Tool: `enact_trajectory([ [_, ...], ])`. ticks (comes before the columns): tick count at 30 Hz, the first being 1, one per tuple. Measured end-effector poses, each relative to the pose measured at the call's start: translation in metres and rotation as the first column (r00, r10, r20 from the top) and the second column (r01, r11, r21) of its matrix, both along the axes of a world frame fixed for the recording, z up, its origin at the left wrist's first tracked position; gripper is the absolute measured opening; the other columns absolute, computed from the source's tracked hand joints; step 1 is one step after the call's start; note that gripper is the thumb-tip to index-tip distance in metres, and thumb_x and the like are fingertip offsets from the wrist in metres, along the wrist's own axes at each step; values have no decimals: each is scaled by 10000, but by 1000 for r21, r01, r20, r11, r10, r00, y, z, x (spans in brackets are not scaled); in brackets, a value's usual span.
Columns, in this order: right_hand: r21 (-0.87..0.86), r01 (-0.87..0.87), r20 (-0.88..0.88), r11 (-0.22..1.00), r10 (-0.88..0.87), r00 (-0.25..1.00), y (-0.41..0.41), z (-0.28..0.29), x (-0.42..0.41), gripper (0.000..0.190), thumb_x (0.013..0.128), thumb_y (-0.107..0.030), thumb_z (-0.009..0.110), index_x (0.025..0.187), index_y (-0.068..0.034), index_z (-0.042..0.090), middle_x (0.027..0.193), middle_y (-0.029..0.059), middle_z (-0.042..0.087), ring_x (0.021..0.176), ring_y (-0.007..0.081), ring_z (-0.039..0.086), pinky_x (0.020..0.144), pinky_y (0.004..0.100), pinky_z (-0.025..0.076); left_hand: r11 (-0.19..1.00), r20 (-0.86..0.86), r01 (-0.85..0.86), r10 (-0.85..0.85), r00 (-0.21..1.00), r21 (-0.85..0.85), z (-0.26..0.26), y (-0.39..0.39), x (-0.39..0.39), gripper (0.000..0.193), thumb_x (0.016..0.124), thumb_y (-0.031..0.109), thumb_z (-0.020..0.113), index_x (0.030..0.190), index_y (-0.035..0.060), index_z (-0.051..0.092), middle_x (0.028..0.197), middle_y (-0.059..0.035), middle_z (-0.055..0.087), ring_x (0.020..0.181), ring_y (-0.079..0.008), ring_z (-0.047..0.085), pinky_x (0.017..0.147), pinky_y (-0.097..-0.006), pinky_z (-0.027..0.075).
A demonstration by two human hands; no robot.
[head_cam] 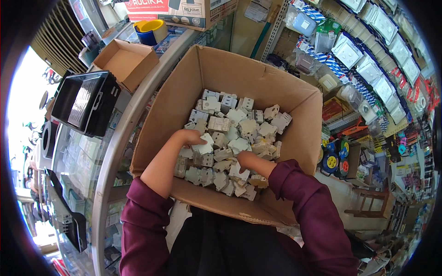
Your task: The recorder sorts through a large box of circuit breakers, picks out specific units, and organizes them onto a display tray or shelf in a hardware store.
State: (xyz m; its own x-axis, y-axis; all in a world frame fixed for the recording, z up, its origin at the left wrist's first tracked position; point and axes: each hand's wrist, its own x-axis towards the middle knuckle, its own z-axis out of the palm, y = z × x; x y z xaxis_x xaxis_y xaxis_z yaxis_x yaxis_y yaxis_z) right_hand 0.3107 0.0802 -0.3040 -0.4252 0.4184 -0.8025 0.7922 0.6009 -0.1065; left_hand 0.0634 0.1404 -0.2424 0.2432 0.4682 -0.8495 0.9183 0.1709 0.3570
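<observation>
A large open cardboard box [231, 65] stands before me, with a layer of white and grey miniature circuit breakers [248, 127] lying jumbled on its bottom. My left hand [191, 138] is in the box's left part, its thumb and fingers pinching one white circuit breaker [203, 145] by the edge. Toward the lower middle of the pile, my right hand [247, 160] reaches down with its thumb beside another white breaker [238, 173]. Its other fingers are hidden, so whether it grips that breaker is unclear.
On my left runs a glass display counter [121, 134] with a metal edge. It carries a black plastic crate [86, 103], a small open carton [126, 62], tape rolls [151, 31] and a printed carton [183, 12]. Packaged switch plates [348, 51] hang at right, above a wooden stool [369, 203].
</observation>
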Motion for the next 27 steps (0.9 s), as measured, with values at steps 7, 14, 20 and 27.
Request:
enact_trajectory([
  [7, -205, 152, -19, 967, -159, 987, 9, 62, -13, 454, 639, -328, 715, 866, 47, 596, 794, 127, 646, 624, 271, 629, 595, 374, 514, 997, 309, 7, -29, 950, 75, 47, -4, 15, 633, 718, 499, 654, 1097, 5, 539, 927, -112, 602, 767, -189, 573, 638, -301, 478],
  [14, 344, 537, -807, 770, -49, 588, 43, 166, 17, 298, 634, -177, 680, 780, 10, 499, 612, 164, 542, 564, 314, 568, 545, 373, 458, 929, 776, -352, 305, 552, -115, 106, -13, 24, 699, 680, 283, 759, 1241, 76, 397, 1130, -53, 515, 998, -175, 499, 790, -336, 437],
  [20, 115, 798, -992, 592, 108, 63, 26, 237, -7, 276, 733, -167, 642, 733, -12, 413, 605, 163, 516, 538, 296, 547, 495, 348, 415, 776, 890, -502, 454, 25, -382, 157, -36, 34, 475, 819, 195, 608, 1212, 23, 405, 1162, -68, 496, 1064, -184, 499, 910, -389, 440],
  [27, -73, 500, -981, 863, 29, -193, -5, 266, -37, 401, 726, -264, 730, 806, -15, 426, 1160, 156, 492, 779, 209, 536, 559, 283, 468, 780, 932, -520, 346, -104, -348, 193, -84, 40, 514, 815, 199, 610, 1234, 11, 380, 1148, -83, 527, 1043, -191, 535, 886, -354, 460],
])
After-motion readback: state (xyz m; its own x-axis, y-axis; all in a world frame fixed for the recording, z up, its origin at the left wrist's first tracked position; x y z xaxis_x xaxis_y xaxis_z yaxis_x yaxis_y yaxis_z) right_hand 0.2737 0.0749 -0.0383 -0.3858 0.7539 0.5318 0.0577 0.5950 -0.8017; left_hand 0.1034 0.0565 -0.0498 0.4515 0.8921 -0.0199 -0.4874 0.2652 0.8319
